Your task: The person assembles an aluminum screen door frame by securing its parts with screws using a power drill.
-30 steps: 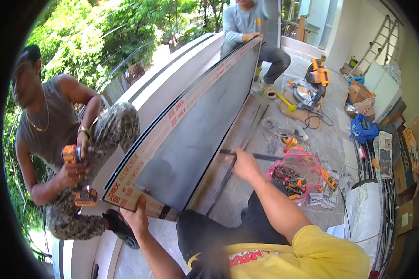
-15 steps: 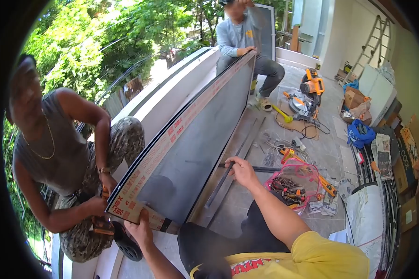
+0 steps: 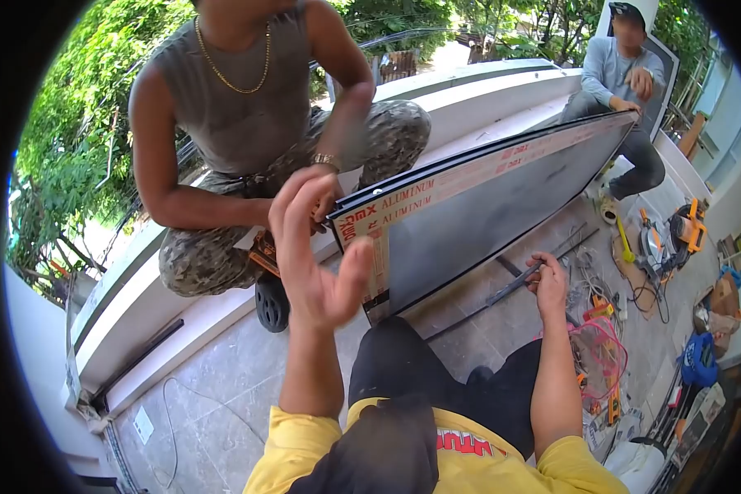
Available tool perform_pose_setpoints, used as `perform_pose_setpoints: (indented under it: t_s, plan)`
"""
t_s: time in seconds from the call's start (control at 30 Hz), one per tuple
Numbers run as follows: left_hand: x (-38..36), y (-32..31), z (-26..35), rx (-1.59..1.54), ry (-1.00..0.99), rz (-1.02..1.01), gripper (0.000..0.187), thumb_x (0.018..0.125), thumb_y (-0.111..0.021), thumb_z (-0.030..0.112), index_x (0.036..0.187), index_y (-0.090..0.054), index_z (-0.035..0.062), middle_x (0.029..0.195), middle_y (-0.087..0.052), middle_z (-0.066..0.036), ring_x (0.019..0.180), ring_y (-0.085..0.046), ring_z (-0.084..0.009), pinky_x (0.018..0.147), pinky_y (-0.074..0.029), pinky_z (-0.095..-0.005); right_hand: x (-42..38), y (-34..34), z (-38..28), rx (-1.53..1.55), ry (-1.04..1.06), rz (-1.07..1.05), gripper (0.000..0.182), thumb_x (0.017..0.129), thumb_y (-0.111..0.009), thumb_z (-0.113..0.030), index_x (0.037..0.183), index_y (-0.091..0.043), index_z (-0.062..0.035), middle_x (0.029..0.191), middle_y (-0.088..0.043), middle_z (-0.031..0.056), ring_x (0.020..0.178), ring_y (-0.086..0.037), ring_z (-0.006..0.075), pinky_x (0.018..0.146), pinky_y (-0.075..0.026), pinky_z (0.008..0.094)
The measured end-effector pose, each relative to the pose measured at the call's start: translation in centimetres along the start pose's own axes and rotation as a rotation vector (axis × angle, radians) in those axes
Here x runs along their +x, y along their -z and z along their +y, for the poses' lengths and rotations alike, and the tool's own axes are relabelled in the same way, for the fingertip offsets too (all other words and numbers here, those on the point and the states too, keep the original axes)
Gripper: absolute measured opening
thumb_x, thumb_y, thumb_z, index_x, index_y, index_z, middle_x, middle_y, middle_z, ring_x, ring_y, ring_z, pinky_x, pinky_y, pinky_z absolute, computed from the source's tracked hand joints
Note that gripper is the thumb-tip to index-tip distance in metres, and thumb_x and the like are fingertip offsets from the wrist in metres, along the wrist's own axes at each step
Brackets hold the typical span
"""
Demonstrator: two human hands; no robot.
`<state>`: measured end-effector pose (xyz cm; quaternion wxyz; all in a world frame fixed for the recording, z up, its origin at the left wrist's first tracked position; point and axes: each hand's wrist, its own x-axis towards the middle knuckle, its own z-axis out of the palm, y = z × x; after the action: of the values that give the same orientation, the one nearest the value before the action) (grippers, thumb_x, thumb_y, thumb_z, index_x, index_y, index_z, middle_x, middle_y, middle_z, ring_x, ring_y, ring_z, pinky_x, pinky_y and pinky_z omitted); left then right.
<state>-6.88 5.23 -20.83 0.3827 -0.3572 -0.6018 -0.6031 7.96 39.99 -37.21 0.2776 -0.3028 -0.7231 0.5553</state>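
So my left hand (image 3: 319, 284) is up and empty, fingers spread, with the framed panel (image 3: 494, 202) stretching away toward 2 o'clock. My right hand (image 3: 550, 288) is gripping a dark bar (image 3: 506, 291), panel roughly 11 o'clock from those fingers.

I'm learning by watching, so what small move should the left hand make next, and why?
Probably lower the left hand onto the framed panel's near end to steady it: that hand is raised and open, while the right hand is occupied with a dark bar.
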Motion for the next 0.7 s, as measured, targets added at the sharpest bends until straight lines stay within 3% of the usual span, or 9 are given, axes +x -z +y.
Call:
perform_pose_setpoints:
  t_s: [0.07,0.1,0.17,0.23,0.3,0.43,0.57,0.67,0.7]
  plan:
    - [2.5,1.1,-0.9,0.293,0.039,-0.461,0.032,0.077,-0.077,0.02,0.099,-0.068,-0.0002,0.127,-0.056,-0.019,0.114,-0.055,-0.0332,0.098,-0.043,-0.0386,0.3,-0.2,0.3,-0.002,-0.001,0.0,0.033,0.093,-0.039,-0.008,0.114,-0.063,-0.0039,0.1,-0.067,0.0055,0.068,-0.064,0.0111,0.053,-0.046,0.0247]
    - [2.8,1.2,-0.7,0.304,0.026,-0.451,0.032,0.077,-0.077,0.02,0.099,-0.068,-0.0002,0.127,-0.056,-0.019,0.114,-0.055,-0.0332,0.098,-0.043,-0.0386,0.4,-0.3,0.4,0.009,0.014,-0.008,0.033,0.093,-0.039,-0.008,0.114,-0.063,-0.0039,0.1,-0.067,0.0055,0.068,-0.064,0.0111,0.053,-0.046,0.0247]
    - [3.4,1.0,-0.7,0.139,0.207,-0.515,0.025,0.074,-0.08,0.021,0.087,-0.071,0.0017,0.128,-0.058,-0.018,0.115,-0.056,-0.0353,0.098,-0.044,-0.0417,0.5,-0.4,0.6,0.02,0.002,-0.001,0.032,0.093,-0.039,-0.008,0.114,-0.063,-0.0036,0.099,-0.067,0.0058,0.068,-0.064,0.0114,0.053,-0.046,0.0248]
    - [2.9,1.1,-1.4,0.326,-0.053,-0.497,0.025,0.075,-0.081,0.019,0.091,-0.072,0.0017,0.122,-0.063,-0.016,0.103,-0.064,-0.0339,0.089,-0.05,-0.0398,0.6,-0.4,0.7,0.06,-0.007,-0.002,0.031,0.093,-0.04,-0.008,0.113,-0.063,-0.0037,0.099,-0.068,0.0059,0.068,-0.064,0.0118,0.053,-0.047,0.025]
    - [1.4,1.0,-2.1,0.102,0.265,-0.48,0.022,0.076,-0.08,0.014,0.092,-0.072,0.0019,0.11,-0.069,-0.013,0.094,-0.067,-0.0303,0.084,-0.052,-0.036,0.5,-0.2,1.1,0.031,0.023,0.008,0.031,0.093,-0.04,-0.008,0.112,-0.064,-0.0039,0.099,-0.068,0.0062,0.068,-0.064,0.0121,0.053,-0.047,0.0254]
    - [0.2,0.6,-1.0,0.194,0.242,-0.381,0.021,0.075,-0.08,0.01,0.093,-0.07,0.0024,0.101,-0.071,-0.01,0.091,-0.068,-0.0269,0.081,-0.053,-0.0347,0.4,-0.3,1.5,-0.016,0.051,-0.005,0.034,0.093,-0.037,-0.01,0.115,-0.061,-0.0027,0.099,-0.067,0.0078,0.066,-0.063,0.0122,0.052,-0.047,0.0248]
    - [-2.4,-0.3,-1.0,0.299,0.104,-0.156,0.024,0.077,-0.078,0.002,0.098,-0.066,-0.0019,0.096,-0.071,-0.01,0.088,-0.067,-0.0165,0.081,-0.052,-0.0291,0.1,-0.1,0.8,0.016,0.025,0.008,0.031,0.093,-0.04,-0.009,0.112,-0.064,-0.0046,0.098,-0.069,0.0072,0.067,-0.064,0.0122,0.055,-0.049,0.0256]
    - [-5.4,-0.3,-1.7,0.178,0.39,-0.043,0.023,0.085,-0.074,0.003,0.104,-0.062,-0.0014,0.092,-0.069,-0.004,0.086,-0.064,-0.0096,0.077,-0.049,-0.0233,-0.1,0.0,0.9,-0.003,0.033,0.013,0.03,0.093,-0.04,-0.009,0.112,-0.064,-0.0049,0.097,-0.069,0.0071,0.067,-0.064,0.0118,0.055,-0.049,0.0255]
    - [-6.4,-0.3,-2.1,0.179,0.395,-0.046,0.023,0.085,-0.074,0.003,0.104,-0.062,-0.0014,0.092,-0.069,-0.004,0.086,-0.064,-0.0096,0.077,-0.049,-0.0233,-0.2,0.1,0.9,-0.003,0.042,0.015,0.03,0.093,-0.041,-0.009,0.111,-0.064,-0.005,0.097,-0.069,0.0069,0.067,-0.064,0.0116,0.055,-0.048,0.0254]
